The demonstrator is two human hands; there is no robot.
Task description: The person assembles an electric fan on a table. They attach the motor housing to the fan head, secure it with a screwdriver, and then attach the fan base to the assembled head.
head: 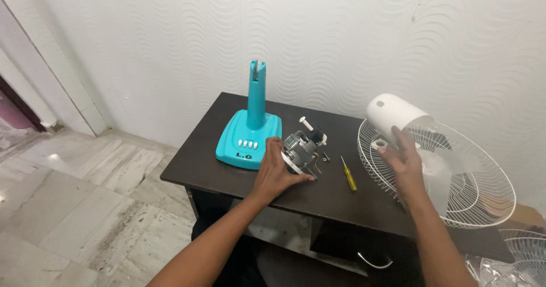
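My left hand (277,172) rests on a bare fan motor (303,146) with a white shaft, lying in the middle of the dark table (227,119); its fingers curl over the motor's front plate. My right hand (402,161) reaches with spread fingers to the white wire fan guard (483,202) at the table's right end, beside a small white ring (381,144). A white motor cover (392,112) lies on the guard's far edge, and white blades show inside it.
A turquoise fan base (250,134) with an upright post and white buttons stands at the table's left. A yellow-handled screwdriver (348,174) and loose screws (326,157) lie between my hands. Another wire guard (526,250) lies lower right. A textured white wall is behind.
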